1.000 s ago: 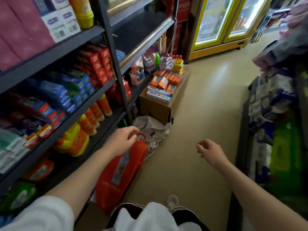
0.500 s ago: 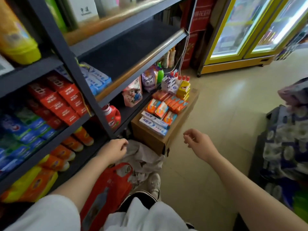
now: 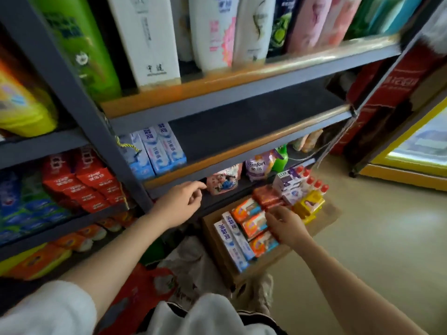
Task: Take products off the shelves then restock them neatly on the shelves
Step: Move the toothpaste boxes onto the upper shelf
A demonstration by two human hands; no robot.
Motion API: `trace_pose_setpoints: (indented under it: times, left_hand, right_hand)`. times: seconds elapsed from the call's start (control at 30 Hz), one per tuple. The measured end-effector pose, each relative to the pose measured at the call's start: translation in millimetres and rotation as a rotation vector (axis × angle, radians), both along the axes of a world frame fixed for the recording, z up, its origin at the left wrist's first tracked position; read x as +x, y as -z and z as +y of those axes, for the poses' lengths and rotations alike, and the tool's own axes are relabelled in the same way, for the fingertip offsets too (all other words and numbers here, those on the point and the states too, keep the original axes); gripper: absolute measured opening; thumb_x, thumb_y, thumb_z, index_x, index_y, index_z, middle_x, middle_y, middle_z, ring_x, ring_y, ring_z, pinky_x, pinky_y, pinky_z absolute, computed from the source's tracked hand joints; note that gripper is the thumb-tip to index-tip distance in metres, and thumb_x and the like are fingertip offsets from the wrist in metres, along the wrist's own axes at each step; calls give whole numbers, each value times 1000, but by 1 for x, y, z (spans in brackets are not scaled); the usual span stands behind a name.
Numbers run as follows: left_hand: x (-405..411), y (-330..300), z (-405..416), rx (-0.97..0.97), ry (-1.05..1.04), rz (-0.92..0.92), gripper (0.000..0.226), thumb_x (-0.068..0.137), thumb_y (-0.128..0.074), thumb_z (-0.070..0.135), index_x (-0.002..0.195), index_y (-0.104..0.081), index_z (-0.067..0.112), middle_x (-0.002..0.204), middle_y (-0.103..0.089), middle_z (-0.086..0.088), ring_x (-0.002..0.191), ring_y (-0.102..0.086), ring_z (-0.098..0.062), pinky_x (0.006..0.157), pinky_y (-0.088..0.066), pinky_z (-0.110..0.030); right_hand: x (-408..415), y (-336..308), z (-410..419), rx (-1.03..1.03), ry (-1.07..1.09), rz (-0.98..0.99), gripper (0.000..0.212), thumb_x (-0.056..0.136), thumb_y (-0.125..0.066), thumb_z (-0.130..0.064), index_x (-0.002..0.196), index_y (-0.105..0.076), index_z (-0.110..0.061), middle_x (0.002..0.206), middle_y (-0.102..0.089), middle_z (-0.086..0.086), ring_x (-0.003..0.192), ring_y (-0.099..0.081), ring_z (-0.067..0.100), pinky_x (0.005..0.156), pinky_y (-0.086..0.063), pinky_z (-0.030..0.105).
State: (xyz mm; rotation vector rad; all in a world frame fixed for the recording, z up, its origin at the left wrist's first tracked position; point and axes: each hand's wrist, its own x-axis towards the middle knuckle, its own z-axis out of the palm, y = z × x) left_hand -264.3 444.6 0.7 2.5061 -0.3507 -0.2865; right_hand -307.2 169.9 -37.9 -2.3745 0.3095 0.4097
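The cardboard box (image 3: 273,256) on the floor beside the shelving unit (image 3: 242,146) carries the loose products: orange soap packs (image 3: 254,224), blue-and-white toothpaste boxes (image 3: 232,240), yellow packs (image 3: 310,205) and red-capped bottles (image 3: 314,183). Half a second ago both hands hung short of the box; now the right hand (image 3: 285,227) has come down onto the orange soap packs, and the left hand (image 3: 180,204) has risen from the red bag (image 3: 135,296) to the shelf edge. The view has also tilted up, bringing tall shampoo bottles (image 3: 212,32) on the top shelf into sight. Motion blur smears the far-left goods, and the red bag is mostly hidden behind the left arm and clothing. The right fingers (image 3: 274,213) spread loosely over the packs, touching them; whether they grip one I cannot tell. The left fingers (image 3: 197,187) are loosely curled, holding nothing.
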Motion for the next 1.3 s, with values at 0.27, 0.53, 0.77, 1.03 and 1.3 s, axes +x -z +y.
trace_pose_setpoints:
  times: [0.27, 0.53, 0.77, 1.03, 1.3]
  left_hand:
    - [-2, 25, 5, -72, -563, 21, 27, 89, -55, 14, 115, -59, 17, 100, -63, 0, 86, -60, -15, 76, -46, -25]
    - [-7, 31, 13, 6, -711, 79, 32, 97, -42, 26, 127, -51, 21, 110, -63, -2, 97, -61, -19, 80, -51, -33]
    - [10, 42, 13, -8, -673, 10, 34, 93, -48, 19, 128, -51, 17, 116, -61, -2, 100, -59, -15, 85, -49, -32]
    - [77, 41, 5, 207, -615, -238, 43, 92, -45, 12, 134, -43, 6, 140, -42, -12, 129, -39, -27, 99, -40, -36]
    - [94, 71, -4, 446, -647, -93, 57, 97, -22, 37, 141, -30, 1, 148, -29, -18, 140, -22, -29, 105, -38, -43]
  right_hand:
    - [125, -17, 61, 88, -563, -130, 20, 93, -53, -25, 103, -63, -10, 91, -65, 6, 86, -59, 20, 69, -38, 26]
    - [196, 2, 153, -93, -1002, -497, 44, 97, -39, -14, 142, -37, -14, 148, -33, 7, 128, -35, 31, 104, -34, 44]
    - [218, 23, 157, -421, -1203, -471, 55, 100, -25, -39, 150, -8, -24, 158, -6, -10, 145, -3, 18, 116, -5, 41]
    - [231, 20, 109, -329, -890, -613, 40, 96, -38, -32, 125, -56, -12, 130, -57, 8, 113, -56, 35, 93, -43, 42]
    - [262, 12, 145, -136, -424, -258, 75, 83, -62, -47, 136, -29, -5, 140, -31, 17, 125, -39, 39, 95, -40, 45]
